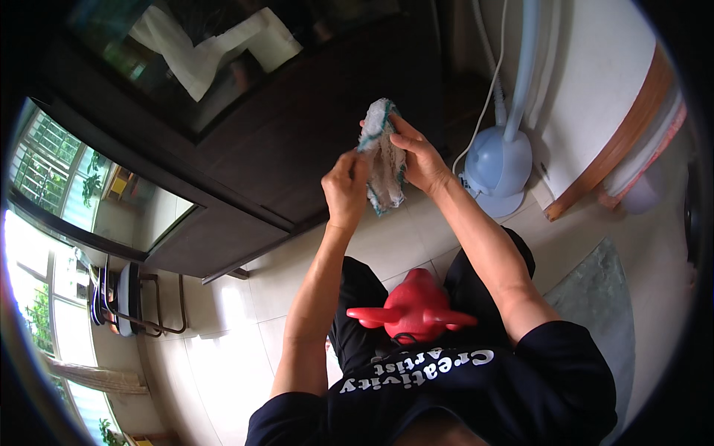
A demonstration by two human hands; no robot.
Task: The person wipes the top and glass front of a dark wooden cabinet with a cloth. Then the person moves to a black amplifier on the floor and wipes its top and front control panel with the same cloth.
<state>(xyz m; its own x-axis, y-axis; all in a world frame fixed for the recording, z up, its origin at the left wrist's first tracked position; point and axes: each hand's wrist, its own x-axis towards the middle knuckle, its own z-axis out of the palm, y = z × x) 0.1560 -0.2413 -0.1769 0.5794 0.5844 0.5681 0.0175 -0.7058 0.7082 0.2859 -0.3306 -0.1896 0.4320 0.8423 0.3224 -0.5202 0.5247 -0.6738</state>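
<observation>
Before a dark wooden cabinet [312, 134], both hands grip a white cleaning cloth [382, 153] with teal stitched edging. The cloth looks folded or bunched, and its inner side is greyish. My left hand [347, 187] closes its fingers on the cloth's near-left edge. Around the right side is my right hand [419, 153], its thumb on the front and other fingers partly hidden behind the cloth. Below the hands, between the knees, a red plastic ride-on or seat-like toy [417, 306] with two side handles rests against my body.
A light-blue standing appliance [499, 164] with a hose and white cord is at the right, beside a wood-trimmed white panel [591, 100]. Folded chairs [125, 301] lean near the window at left. A grey mat [597, 301] covers part of the tiled floor [223, 357].
</observation>
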